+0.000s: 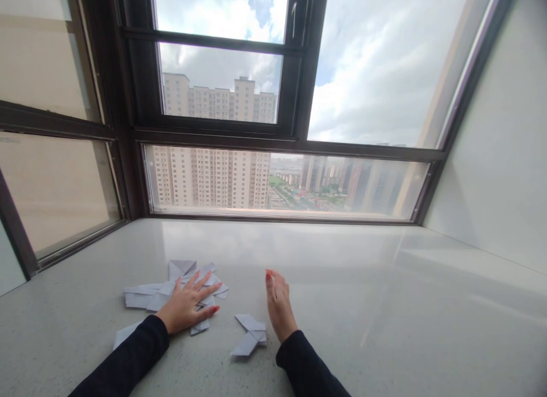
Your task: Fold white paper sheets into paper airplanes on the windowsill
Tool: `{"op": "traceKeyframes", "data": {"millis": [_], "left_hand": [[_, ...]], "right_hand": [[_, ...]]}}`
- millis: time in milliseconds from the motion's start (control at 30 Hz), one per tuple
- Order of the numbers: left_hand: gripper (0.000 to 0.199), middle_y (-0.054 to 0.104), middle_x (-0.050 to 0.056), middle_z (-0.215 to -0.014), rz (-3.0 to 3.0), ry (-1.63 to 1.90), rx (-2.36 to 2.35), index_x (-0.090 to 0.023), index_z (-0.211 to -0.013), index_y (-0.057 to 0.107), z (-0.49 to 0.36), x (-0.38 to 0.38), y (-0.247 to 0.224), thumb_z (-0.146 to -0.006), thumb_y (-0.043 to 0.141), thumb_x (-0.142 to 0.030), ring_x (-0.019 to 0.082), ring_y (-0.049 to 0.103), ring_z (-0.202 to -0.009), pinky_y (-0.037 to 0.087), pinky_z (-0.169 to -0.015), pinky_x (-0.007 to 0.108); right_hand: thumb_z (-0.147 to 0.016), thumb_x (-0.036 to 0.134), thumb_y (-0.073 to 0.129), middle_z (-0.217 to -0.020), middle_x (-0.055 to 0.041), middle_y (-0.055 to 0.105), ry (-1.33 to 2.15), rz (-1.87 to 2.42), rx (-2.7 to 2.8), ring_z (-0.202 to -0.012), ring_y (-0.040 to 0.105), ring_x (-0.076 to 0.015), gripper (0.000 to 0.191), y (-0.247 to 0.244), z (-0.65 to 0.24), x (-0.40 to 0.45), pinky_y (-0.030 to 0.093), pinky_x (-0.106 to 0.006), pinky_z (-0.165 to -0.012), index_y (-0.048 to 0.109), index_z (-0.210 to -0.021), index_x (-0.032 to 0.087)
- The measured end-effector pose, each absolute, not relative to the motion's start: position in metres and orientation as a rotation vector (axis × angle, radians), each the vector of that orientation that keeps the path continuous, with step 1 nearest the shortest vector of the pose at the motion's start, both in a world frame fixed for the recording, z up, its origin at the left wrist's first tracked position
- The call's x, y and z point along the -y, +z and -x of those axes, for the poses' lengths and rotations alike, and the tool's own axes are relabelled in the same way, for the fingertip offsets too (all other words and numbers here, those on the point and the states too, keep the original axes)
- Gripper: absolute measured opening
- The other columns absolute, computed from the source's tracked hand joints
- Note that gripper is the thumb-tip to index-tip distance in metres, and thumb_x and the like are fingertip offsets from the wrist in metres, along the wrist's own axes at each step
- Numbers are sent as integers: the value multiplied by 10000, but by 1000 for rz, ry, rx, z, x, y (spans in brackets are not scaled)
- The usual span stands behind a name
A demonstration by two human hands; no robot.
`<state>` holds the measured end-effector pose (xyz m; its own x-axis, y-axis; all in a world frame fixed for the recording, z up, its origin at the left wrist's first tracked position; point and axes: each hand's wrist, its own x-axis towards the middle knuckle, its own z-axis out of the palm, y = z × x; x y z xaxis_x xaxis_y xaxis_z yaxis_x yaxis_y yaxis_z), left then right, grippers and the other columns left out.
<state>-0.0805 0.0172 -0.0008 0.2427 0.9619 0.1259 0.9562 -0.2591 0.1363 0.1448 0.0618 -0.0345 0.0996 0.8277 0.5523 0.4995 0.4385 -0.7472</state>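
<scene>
Left hand (188,306) spread, fingers apart, over folded-paper pile (156,296) on windowsill (363,306); right hand (280,306) edge-on, flat, unladen, beside lone folded paper (252,335). Loose pile could slide or crease if palm pushes sideways.

folded pieces (255,331): matt paper | sill (363,306): glossy, smooth | sleeves (128,357): matt cloth

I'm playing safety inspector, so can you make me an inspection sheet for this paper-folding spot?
Surface: pale, speckled, shiny ledge
Job's things: overlapping folded papers; one folded piece apart, to their right
Clutter: nothing seen
Left grip: fingers spread, palm down on the folded papers
Right grip: edge-on beside the folded piece, apart from it; whether it holds anything is unclear
Cables: nothing seen
Surroundings: dark window frame, tall buildings, cloudy sky
</scene>
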Motion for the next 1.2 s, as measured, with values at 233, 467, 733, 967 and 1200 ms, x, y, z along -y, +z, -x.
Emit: {"op": "traceKeyframes", "data": {"millis": [233, 467, 733, 967, 1200], "left_hand": [[572, 296, 56, -1356, -2553, 155, -1848, -388, -1215, 337, 74, -16, 16, -703, 309, -642, 336, 234, -1223, 91, -927, 615], [572, 250, 1, -1378, -2823, 314, -1281, -359, -1295, 108, -25, 2, 1, -782, 296, -531, 268, 123, -1268, 86, -983, 561], [423, 300, -9, -1357, -2852, 311, -1369, -395, -1278, 144, -12, 1, -11, -858, 193, -407, 263, 202, -1248, 105, -955, 600], [408, 316, -13, -1346, -2802, 267, -1834, -376, -1266, 225, 69, -2, -22, -859, 207, -400, 247, 262, -1227, 89, -979, 536], [421, 364, 33, -1325, -2781, 392, -1849, -267, -1231, 368, 51, -3, -2, -848, 251, -400, 232, 293, -1206, 208, -967, 435]], "right_hand": [[-857, 443, 191, -1044, -115, 564, 236, 1193, 1618, -1030, 463, -206, 472, -36, -143, -62, 308, -380, -894, 518, -1034, 153], [-867, 422, 150, -1085, -125, 536, 203, 1189, 1657, -1068, 424, -199, 500, -39, -147, -65, 293, -380, -913, 492, -1072, 120], [-857, 453, 148, -1088, -128, 538, 207, 1231, 1631, -1058, 427, -207, 533, -41, -151, -71, 289, -375, -911, 504, -1062, 113], [-852, 472, 172, -1015, -124, 577, 273, 1244, 1638, -1018, 464, -220, 512, -41, -146, -67, 318, -381, -886, 526, -1017, 143], [-845, 434, 265, -930, -105, 603, 384, 1160, 1739, -926, 508, -206, 408, -32, -142, -58, 371, -324, -823, 554, -929, 159]]}}
